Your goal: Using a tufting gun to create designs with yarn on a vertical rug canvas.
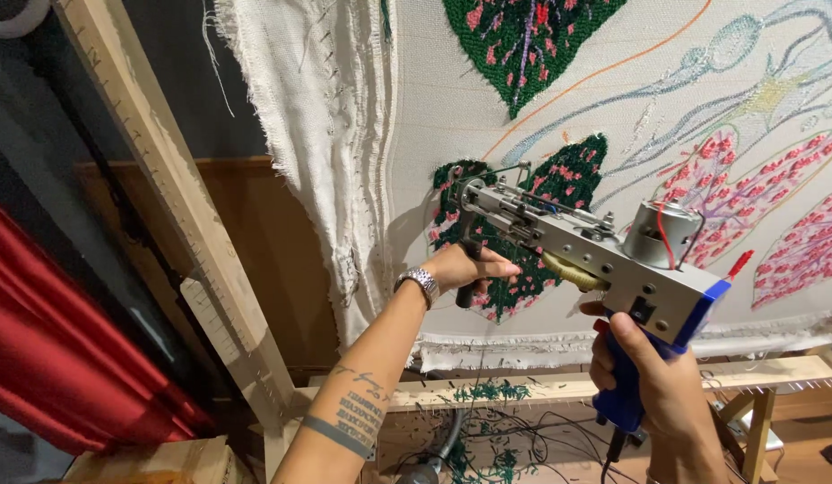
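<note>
A silver tufting gun (573,237) with a blue grip and a round motor presses its needle end against a white cloth (452,99) stretched on a wooden frame. My left hand (468,269), a metal watch on its wrist, is closed around the gun's black front handle. My right hand (658,381) grips the blue rear handle from below. The needle sits on a dark green tufted leaf (524,233) with pink spots. Another green and pink leaf (524,40) lies higher up.
Pink tufted leaves (757,188) and drawn outlines fill the cloth at right. The wooden frame post (178,215) slants at left, its lower bar (541,387) runs under the cloth with green yarn scraps. A red curtain (66,358) hangs at left. Cables lie on the floor.
</note>
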